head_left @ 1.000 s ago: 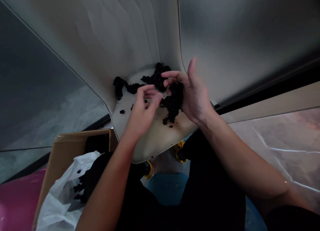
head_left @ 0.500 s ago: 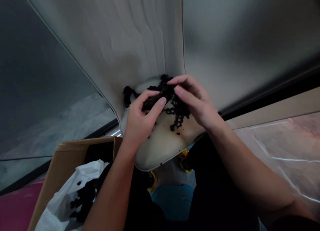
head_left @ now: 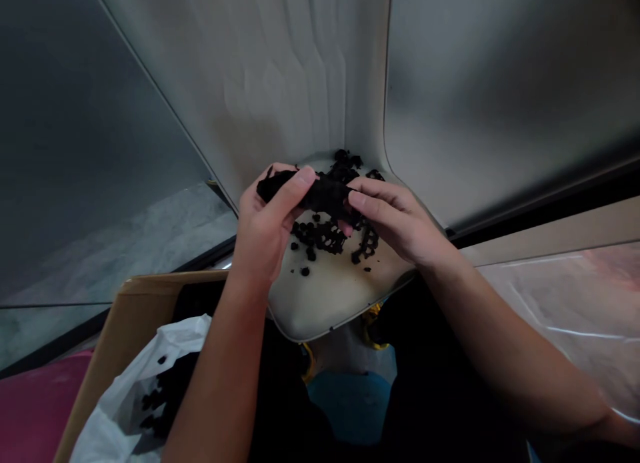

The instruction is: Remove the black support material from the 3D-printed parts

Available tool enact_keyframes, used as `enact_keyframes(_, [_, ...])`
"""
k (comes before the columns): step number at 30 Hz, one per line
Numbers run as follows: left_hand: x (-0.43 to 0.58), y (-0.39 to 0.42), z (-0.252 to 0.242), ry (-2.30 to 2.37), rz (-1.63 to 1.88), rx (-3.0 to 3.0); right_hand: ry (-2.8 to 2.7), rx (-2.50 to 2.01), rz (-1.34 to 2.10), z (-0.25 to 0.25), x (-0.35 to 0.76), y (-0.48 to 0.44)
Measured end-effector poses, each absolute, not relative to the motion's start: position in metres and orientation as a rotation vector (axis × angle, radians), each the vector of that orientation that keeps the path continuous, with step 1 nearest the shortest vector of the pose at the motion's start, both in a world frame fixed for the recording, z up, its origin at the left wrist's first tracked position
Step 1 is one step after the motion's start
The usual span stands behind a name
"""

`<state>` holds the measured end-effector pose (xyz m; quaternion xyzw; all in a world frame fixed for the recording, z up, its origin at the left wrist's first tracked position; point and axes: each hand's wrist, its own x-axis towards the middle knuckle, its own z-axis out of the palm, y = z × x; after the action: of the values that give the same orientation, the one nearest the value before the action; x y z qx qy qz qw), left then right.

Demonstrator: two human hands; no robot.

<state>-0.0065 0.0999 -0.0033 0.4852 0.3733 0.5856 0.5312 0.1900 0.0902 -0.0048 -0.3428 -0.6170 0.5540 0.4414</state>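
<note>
An elongated, matte black piece [head_left: 325, 195] is held level between my hands above a pale seat [head_left: 320, 306]. My left hand [head_left: 263, 219] is closed around its left end, thumb on top. At its right end, my right hand [head_left: 397, 216] pinches the edge between thumb and fingers. What the piece is made of and its exact kind do not show. Below and behind it lie black, lacy scraps and small round bits [head_left: 323, 237] on the seat; some are hidden by my hands.
On the left is a cardboard box [head_left: 113, 323] with a white plastic bag [head_left: 113, 409] and black knobbly pieces [head_left: 173, 389]. A magenta surface [head_left: 40, 396] lies beside it. Between my legs a blue surface [head_left: 350, 403] shows. Grey panels [head_left: 500, 103] rise around the seat.
The black piece is now lifted clearer of the scraps and stretched level between both hands. My left hand has shifted left and up; my right hand has moved slightly lower. The view has shifted slightly.
</note>
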Motion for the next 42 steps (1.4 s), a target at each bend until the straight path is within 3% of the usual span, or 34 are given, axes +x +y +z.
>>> enact_keyframes(14, [-0.007,0.102,-0.016,0.934,1.295,1.147,-1.433,-0.945,0.882,-0.017,0.172,0.087])
enact_keyframes(28, [-0.006,0.103,-0.020,0.977,1.273,1.314,-1.258,-0.960,1.113,-0.010,0.176,0.087])
enact_keyframes(42, [0.000,0.104,-0.026,0.890,1.286,1.099,-1.341,-1.037,0.898,-0.006,0.177,0.081])
